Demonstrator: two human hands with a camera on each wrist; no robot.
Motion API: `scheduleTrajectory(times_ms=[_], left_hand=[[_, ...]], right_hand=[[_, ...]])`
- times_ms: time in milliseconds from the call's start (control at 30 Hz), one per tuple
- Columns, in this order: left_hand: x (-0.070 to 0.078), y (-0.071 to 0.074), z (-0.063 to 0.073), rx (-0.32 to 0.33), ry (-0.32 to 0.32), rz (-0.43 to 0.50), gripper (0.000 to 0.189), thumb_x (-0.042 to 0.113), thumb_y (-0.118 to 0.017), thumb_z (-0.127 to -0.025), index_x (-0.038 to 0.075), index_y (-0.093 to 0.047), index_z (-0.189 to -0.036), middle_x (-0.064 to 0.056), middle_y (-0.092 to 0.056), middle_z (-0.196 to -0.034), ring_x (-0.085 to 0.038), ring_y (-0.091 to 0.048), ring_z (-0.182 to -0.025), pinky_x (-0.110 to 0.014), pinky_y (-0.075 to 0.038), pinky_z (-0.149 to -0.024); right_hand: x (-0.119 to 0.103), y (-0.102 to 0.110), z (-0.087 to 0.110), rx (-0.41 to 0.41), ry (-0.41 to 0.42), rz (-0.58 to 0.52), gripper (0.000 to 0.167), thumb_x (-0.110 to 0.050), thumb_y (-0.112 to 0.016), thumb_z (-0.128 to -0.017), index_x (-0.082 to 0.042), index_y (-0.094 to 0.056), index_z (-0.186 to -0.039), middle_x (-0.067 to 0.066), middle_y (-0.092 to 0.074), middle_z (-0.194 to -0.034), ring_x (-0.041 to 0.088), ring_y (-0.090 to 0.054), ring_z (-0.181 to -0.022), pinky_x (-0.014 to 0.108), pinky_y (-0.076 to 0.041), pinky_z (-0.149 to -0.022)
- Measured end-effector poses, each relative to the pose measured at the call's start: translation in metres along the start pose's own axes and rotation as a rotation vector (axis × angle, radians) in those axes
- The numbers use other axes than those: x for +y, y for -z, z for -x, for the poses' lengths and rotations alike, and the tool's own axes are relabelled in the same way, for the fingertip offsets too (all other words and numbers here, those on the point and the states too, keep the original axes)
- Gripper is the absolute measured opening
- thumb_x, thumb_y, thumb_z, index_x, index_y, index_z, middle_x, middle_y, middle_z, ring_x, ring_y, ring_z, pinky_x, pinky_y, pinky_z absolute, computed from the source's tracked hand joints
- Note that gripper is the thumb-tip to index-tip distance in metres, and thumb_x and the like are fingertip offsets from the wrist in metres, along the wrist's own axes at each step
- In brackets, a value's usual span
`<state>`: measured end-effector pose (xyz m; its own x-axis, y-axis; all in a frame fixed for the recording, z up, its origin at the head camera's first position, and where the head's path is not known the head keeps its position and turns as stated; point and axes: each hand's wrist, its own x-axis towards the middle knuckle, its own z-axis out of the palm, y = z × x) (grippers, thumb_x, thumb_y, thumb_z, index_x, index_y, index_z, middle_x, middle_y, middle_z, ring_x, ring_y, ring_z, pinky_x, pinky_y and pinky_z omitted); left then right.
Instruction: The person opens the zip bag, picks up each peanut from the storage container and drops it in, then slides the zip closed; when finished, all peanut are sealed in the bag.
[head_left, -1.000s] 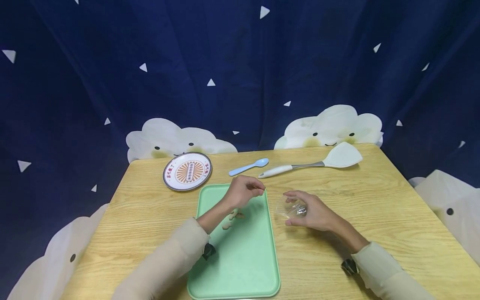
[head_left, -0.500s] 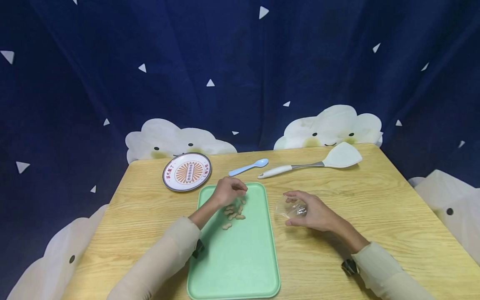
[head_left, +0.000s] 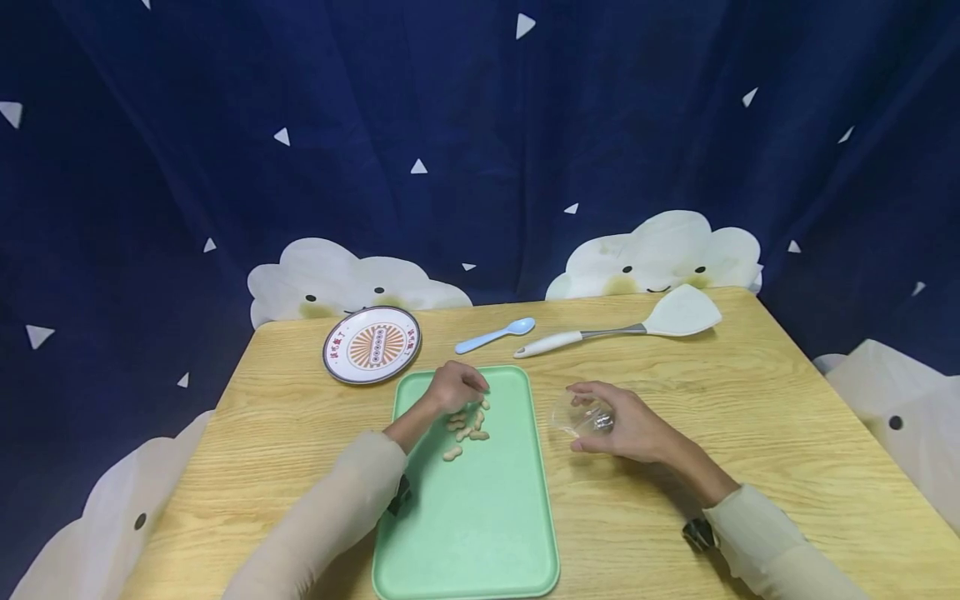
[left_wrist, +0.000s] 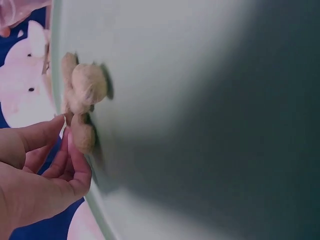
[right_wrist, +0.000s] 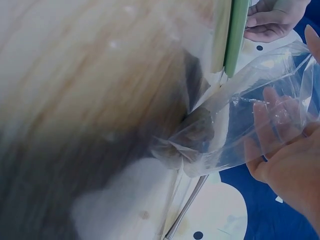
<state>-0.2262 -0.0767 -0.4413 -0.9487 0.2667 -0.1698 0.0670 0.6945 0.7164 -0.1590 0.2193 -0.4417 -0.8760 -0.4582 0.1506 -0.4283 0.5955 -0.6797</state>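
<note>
In the head view my left hand (head_left: 453,388) reaches down over the far part of a light green tray (head_left: 480,517). Several unshelled peanuts (head_left: 478,435) lie there in a loose group. The left wrist view has my thumb and fingertips pinching the end of one peanut (left_wrist: 69,118), with other peanuts (left_wrist: 89,84) against it. To the right of the tray, my right hand (head_left: 626,423) grips a clear plastic bag (head_left: 581,414), fingers and thumb spread round its mouth. A brownish lump (right_wrist: 201,126) shows through the bag's lower end in the right wrist view.
A white plate (head_left: 375,345) with a red and orange print lies beyond the tray's far left corner. Behind the tray are a light blue spoon (head_left: 495,335) and a white spatula (head_left: 678,313) with a grey shaft. A dark blue curtain (head_left: 480,150) hangs behind the wooden table (head_left: 697,383).
My left hand has gone from near the bag, at the tray's right edge, back left and down to the peanuts. The right hand and bag have stayed in place.
</note>
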Motion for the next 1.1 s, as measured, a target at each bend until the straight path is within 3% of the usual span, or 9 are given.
scheduleTrajectory(times_ms=[167, 633, 1100], left_hand=[[0.001, -0.003, 0.001, 0.005, 0.000, -0.017, 0.010, 0.002, -0.069, -0.080, 0.008, -0.075, -0.086, -0.004, -0.074, -0.084, -0.017, -0.066, -0.083, -0.033, -0.052, -0.081], [-0.006, -0.006, -0.001, -0.003, -0.019, 0.011, 0.005, 0.003, -0.069, -0.082, 0.006, -0.073, -0.082, -0.005, -0.070, -0.077, -0.011, -0.060, -0.070, -0.024, -0.048, -0.066], [0.007, 0.003, 0.003, 0.052, -0.061, 0.067, 0.006, 0.011, -0.069, -0.085, 0.009, -0.074, -0.088, -0.005, -0.073, -0.090, -0.014, -0.068, -0.079, -0.027, -0.054, -0.073]], right_hand=[[0.000, 0.000, 0.000, -0.006, -0.002, 0.001, 0.075, -0.044, -0.082, -0.069, -0.016, -0.052, -0.132, 0.004, -0.067, -0.113, 0.024, -0.059, -0.110, 0.050, -0.043, -0.095], [-0.001, -0.001, 0.000, -0.008, 0.003, 0.007, 0.075, -0.044, -0.082, -0.069, -0.015, -0.053, -0.132, 0.004, -0.066, -0.113, 0.025, -0.059, -0.111, 0.051, -0.043, -0.094], [-0.001, -0.002, 0.000, -0.001, 0.012, 0.011, 0.075, -0.043, -0.082, -0.069, -0.013, -0.053, -0.131, 0.004, -0.067, -0.113, 0.025, -0.059, -0.110, 0.050, -0.044, -0.093]])
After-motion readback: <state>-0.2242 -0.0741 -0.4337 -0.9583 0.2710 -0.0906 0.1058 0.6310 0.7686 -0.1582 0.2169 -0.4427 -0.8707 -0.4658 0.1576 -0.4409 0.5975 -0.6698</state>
